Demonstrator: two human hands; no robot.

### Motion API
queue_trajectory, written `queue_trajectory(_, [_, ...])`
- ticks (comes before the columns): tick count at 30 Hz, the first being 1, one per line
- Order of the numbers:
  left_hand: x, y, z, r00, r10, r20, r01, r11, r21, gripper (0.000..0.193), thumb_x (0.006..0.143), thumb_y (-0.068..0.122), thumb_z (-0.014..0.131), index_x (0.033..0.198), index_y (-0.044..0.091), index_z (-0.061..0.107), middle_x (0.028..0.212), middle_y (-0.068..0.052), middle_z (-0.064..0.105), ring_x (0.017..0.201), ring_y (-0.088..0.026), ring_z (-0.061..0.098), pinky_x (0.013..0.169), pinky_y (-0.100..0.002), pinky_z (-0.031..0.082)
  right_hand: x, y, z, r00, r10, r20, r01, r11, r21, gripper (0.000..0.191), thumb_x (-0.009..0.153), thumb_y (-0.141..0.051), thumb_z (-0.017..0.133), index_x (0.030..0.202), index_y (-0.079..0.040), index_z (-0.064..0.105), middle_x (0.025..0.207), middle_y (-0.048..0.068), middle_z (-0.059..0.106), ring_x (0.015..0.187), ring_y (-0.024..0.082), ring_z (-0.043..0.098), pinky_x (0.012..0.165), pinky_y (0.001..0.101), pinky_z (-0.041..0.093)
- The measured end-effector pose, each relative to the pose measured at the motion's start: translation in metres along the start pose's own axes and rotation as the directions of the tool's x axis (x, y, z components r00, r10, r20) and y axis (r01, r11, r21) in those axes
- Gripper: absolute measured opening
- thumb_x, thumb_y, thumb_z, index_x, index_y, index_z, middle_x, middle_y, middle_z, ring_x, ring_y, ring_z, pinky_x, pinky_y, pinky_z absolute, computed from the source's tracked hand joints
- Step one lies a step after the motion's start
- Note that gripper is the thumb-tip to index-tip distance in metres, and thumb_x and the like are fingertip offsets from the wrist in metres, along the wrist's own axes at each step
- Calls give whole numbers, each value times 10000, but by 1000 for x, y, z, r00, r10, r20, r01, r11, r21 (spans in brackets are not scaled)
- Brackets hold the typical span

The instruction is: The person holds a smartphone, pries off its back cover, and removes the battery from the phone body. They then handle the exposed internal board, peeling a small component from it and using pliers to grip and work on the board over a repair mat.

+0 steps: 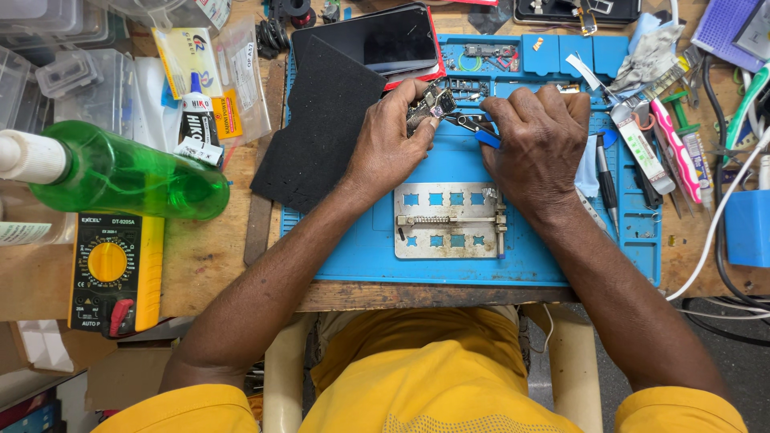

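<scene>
Two hands, left hand (391, 144) and right hand (539, 140), one blue mat (449, 256), one metal board holder (451, 220), one green bottle (120, 172), one yellow multimeter (115, 271), one black foam sheet (325, 124).

Green bottle (128, 175) lying left, yellow multimeter (112, 273) below it (dial up); black foam sheet (325, 124) beside mat.

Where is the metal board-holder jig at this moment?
In the head view, the metal jig lies flat on the blue mat, near its front edge, just below and between the left hand and right hand.
</scene>
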State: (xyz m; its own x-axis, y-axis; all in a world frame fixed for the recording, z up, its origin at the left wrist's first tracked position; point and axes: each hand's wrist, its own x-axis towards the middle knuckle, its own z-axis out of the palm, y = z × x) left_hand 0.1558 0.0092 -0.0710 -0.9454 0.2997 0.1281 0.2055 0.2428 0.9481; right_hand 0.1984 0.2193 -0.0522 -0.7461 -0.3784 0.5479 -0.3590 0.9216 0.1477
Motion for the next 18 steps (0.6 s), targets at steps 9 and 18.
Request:
queue_trajectory(9, [-1, 1, 0, 1000, -5, 2, 5, 1000, 19, 221, 938, 30, 642, 1153, -1, 604, 928, -82, 698, 687, -96, 728, 540, -256, 622, -2, -1, 5, 1000, 7, 10, -7, 999, -37, 259, 772, -195, 922, 968, -173, 756, 798, -42, 579, 828, 151, 525, 800, 374, 350])
queue_trajectory(18, [-1, 2, 0, 999, -31, 16, 31, 1000, -2, 200, 955, 46, 634, 1148, 4, 600, 922, -90, 694, 685, -92, 731, 508, -242, 634, -3, 0, 5, 1000, 14, 9, -14, 1000, -18, 249, 771, -191, 900, 976, -166, 761, 815, -26, 618, 837, 161, 554, 790, 379, 359])
